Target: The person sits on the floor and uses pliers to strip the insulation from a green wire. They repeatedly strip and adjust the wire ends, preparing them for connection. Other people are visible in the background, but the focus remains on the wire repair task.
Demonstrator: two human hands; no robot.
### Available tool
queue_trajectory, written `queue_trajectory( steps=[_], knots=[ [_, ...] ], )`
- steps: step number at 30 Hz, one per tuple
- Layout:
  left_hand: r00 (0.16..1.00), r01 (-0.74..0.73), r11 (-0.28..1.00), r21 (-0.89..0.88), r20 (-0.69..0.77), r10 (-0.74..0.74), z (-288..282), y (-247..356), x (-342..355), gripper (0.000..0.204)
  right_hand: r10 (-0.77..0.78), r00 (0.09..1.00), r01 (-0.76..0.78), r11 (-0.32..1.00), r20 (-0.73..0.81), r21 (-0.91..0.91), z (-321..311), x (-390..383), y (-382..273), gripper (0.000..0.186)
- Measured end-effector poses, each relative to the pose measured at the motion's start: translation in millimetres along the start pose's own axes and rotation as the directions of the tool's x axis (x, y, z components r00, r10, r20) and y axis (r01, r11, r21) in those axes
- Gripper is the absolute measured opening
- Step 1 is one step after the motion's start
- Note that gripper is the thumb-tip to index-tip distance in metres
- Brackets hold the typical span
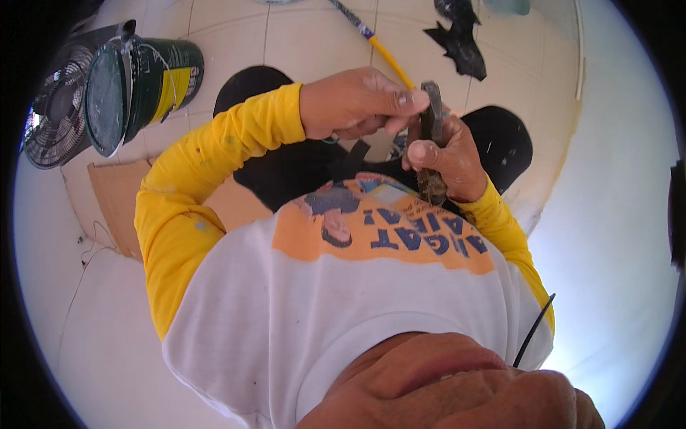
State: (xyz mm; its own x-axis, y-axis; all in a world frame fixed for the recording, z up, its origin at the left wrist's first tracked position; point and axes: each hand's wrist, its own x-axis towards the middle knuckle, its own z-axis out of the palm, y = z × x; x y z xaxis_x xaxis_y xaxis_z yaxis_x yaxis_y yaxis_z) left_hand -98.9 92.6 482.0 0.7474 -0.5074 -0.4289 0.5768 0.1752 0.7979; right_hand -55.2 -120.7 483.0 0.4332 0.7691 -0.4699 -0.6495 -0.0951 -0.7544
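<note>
While a dark grey, elongated piece (433,118) is clamped in the right hand (457,161), its upper part is met by the thumb of the left hand (361,104); whether it is also pinched by the left fingers cannot be told. The hands are held close together, and the piece is raised in front of the chest, above the lap. Its middle is partly covered by the right thumb, and its exact kind is hard to make out. At the top edge, a translucent greenish object (509,6) is cut off, and the lower end of a yellow-handled pole (389,61) is hidden behind the hands.

To the left, a dark green bucket (191,71) is seen with a yellow label and a thin wire handle; its contents are concealed by a smeared, greyish round lid (106,100). Beside it, a dark fan (61,100) is partly blocked by the bucket.

The piece is blunt and angular above, rough and brownish below. Glossy tiles (307,43) are overlain by ragged black scraps (464,50) and flat brown cardboard (114,204). Yellow sleeves (175,193) are wrinkled and spotted with pale marks.
</note>
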Motion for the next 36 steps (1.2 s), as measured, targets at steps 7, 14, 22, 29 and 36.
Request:
queue_trajectory(
  steps=[7, 14, 22, 29, 36],
  knots=[
    [0.994, 0.096, 0.994, -0.055, -0.051, -0.099, -2.1, -19.8, 9.0, 0.055, -0.173, 0.984, 0.169, 0.981, -0.033, -0.095, -8.8, 18.2, 5.9, 0.031],
    [0.942, 0.199, 0.977, -0.081, 0.289, -0.168, -11.9, -35.0, 8.2, 0.043, -0.149, 0.957, 0.204, 0.955, 0.248, -0.213, -29.9, 16.6, 4.9, 0.021],
    [0.963, 0.226, 0.967, -0.115, 0.177, -0.204, -12.1, -65.8, 6.0, 0.034, -0.101, 0.994, 0.112, 0.94, 0.052, -0.323, -21.2, 13.1, 18.5, 0.015],
    [0.98, 0.179, 0.829, -0.53, 0.019, -0.199, -12.2, -50.7, 24.9, 0.03, 0.072, 0.996, -0.08, 0.987, -0.057, -0.136, -60.1, 67.2, 1.7, 0.032],
    [0.985, 0.169, 0.906, -0.389, 0.084, -0.147, -13.2, -45.6, 3.5, 0.034, -0.11, 0.994, 0.099, 0.965, -0.03, -0.243, -55.3, 36.8, 17.2, 0.022]
  ],
)
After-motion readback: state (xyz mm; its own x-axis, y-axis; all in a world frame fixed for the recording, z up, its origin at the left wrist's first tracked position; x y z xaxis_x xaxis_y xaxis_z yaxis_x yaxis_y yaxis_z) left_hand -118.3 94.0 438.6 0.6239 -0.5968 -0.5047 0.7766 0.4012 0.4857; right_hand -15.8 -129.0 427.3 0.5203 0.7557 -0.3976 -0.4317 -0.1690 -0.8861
